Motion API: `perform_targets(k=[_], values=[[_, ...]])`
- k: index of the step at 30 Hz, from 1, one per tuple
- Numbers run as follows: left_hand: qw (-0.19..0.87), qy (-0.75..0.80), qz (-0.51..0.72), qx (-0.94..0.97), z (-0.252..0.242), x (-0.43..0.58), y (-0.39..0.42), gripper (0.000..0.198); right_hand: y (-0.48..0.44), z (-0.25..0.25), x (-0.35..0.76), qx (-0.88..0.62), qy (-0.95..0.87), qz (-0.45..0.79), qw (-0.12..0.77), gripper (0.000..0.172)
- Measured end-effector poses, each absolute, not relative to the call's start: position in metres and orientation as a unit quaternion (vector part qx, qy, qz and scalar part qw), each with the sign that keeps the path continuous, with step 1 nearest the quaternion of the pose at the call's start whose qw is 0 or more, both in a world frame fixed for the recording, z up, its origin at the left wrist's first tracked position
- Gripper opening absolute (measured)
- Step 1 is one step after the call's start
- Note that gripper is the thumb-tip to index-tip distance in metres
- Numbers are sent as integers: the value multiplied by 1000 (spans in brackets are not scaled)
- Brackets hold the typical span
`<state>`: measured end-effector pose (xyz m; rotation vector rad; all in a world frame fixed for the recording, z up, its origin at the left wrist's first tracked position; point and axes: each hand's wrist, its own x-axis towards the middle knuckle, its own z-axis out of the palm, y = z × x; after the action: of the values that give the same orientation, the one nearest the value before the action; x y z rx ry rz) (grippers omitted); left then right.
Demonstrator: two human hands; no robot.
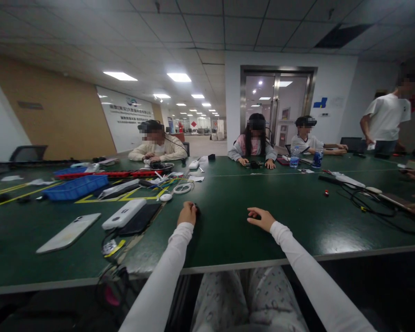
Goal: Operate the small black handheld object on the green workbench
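Observation:
On the green table [224,240], my left hand [186,214] is closed around a small black object [198,210]. Its fingers hide most of that object, so its kind does not show. My right hand [263,218] is held over the table to the right, fingers slightly bent and apart, with nothing in it. Left of my left hand lie a round white puck-like item [166,197], a coiled white cable [182,188] and a white power-bank-like box [124,214] resting on a black flat pad [140,220].
A white phone [69,233] and a blue tray [76,187] are on the left. Black cables [361,200] and a white strip-like device [349,180] lie at the right. Several people sit or stand around the table. Bottles [293,159] stand at the far side.

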<state>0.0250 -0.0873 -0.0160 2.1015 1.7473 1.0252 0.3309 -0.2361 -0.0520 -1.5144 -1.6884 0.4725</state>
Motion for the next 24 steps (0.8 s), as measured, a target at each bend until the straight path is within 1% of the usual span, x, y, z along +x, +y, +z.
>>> perform_targets(k=[3, 7, 10, 15, 24], values=[[87, 648, 362, 665, -16, -21, -70, 21, -238, -51, 330, -606, -662, 196, 396, 50], [77, 666, 382, 636, -15, -50, -64, 23, -242, -48, 329, -609, -663, 204, 385, 48], [48, 673, 391, 626, -14, -52, -67, 23, -244, -46, 329, -610, -666, 199, 379, 48], [1, 673, 363, 645, -13, -49, -70, 18, -243, -50, 329, -603, -671, 193, 385, 46], [2, 691, 319, 649, -11, -47, -74, 19, -240, -54, 330, -599, -671, 180, 398, 45]])
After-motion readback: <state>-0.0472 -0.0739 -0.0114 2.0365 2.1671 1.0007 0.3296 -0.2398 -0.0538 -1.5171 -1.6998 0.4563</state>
